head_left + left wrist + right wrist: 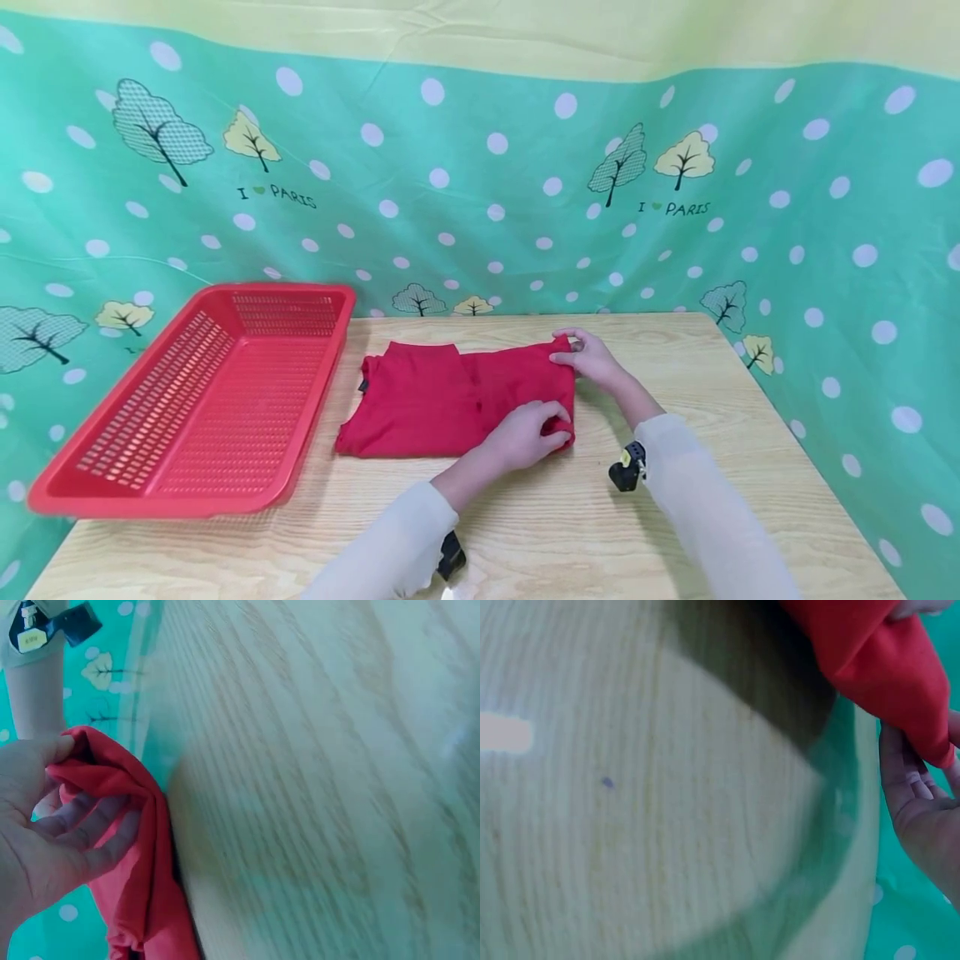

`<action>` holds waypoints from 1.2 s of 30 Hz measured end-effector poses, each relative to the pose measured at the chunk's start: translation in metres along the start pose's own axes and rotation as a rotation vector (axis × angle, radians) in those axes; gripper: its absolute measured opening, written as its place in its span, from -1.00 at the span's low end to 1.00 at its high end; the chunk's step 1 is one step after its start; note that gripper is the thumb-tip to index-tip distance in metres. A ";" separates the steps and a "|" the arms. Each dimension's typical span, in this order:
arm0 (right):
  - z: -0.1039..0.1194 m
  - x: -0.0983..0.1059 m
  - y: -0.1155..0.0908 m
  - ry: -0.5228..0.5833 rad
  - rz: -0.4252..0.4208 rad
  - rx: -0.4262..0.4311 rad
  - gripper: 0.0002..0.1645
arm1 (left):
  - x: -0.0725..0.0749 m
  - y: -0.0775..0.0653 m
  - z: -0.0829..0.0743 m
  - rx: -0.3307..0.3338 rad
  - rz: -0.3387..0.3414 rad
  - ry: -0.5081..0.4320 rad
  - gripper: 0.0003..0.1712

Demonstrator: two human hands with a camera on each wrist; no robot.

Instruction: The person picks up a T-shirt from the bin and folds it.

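A folded red shirt point(442, 400) lies flat on the wooden table, a small dark label showing at its left edge. At its near right corner my left hand point(525, 435) pinches the cloth. The left wrist view shows the thumb and fingers of this left hand point(45, 832) around a lifted fold of the shirt point(154, 855). My right hand point(596, 362) grips the far right corner between thumb and fingers. Seen from the right wrist, the cloth point(892, 682) hangs into the fingers of the right hand point(930, 825), which is partly cut off by the frame.
To the left of the shirt stands a red plastic basket point(309, 417) with slotted walls, tilted across the table's left side. The wooden table point(555, 533) reaches back to a green polka-dot curtain point(480, 192), which also hangs along the right side.
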State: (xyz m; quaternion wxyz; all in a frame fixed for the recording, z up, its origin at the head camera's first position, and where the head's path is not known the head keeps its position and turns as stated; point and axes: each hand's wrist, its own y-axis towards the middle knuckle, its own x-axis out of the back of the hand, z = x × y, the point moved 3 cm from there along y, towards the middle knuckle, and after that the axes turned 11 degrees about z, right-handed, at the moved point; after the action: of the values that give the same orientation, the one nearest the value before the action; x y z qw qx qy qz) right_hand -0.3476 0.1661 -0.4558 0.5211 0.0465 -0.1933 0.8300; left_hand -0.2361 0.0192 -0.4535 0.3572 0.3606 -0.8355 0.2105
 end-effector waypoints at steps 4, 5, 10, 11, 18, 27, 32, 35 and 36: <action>0.005 0.010 -0.004 0.030 -0.007 -0.006 -0.36 | 0.003 -0.003 -0.008 -0.024 -0.045 -0.107 -0.82; 0.007 0.013 -0.005 0.035 -0.008 -0.003 -0.36 | 0.003 -0.003 -0.010 -0.029 -0.059 -0.139 -0.81; 0.014 0.029 -0.012 0.083 -0.018 0.011 -0.30 | 0.001 -0.001 -0.024 -0.055 -0.127 -0.288 -0.82; 0.016 0.033 -0.014 0.093 -0.020 0.017 -0.30 | 0.001 0.000 -0.027 -0.062 -0.140 -0.302 -0.83; 0.036 0.048 -0.028 0.126 -0.082 0.052 -0.29 | 0.006 0.004 -0.047 -0.105 -0.201 -0.397 -0.79; 0.075 0.025 -0.030 0.056 -0.168 0.022 -0.40 | 0.024 -0.018 -0.044 -0.087 -0.235 -0.458 -0.82; 0.098 0.001 -0.021 0.024 -0.210 0.002 -0.47 | 0.044 -0.042 -0.032 -0.054 -0.247 -0.407 -0.81; 0.111 -0.017 -0.013 0.029 -0.200 -0.002 -0.47 | 0.058 -0.059 -0.022 -0.016 -0.252 -0.371 -0.80; 0.115 -0.024 -0.011 0.029 -0.194 -0.001 -0.46 | 0.062 -0.065 -0.018 -0.003 -0.251 -0.358 -0.79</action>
State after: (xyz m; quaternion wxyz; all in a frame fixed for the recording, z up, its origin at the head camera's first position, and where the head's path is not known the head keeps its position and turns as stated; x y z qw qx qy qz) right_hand -0.3416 0.1075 -0.3541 0.6017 0.0525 -0.1808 0.7762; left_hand -0.2090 -0.0404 -0.3886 0.2269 0.4928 -0.8345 0.0960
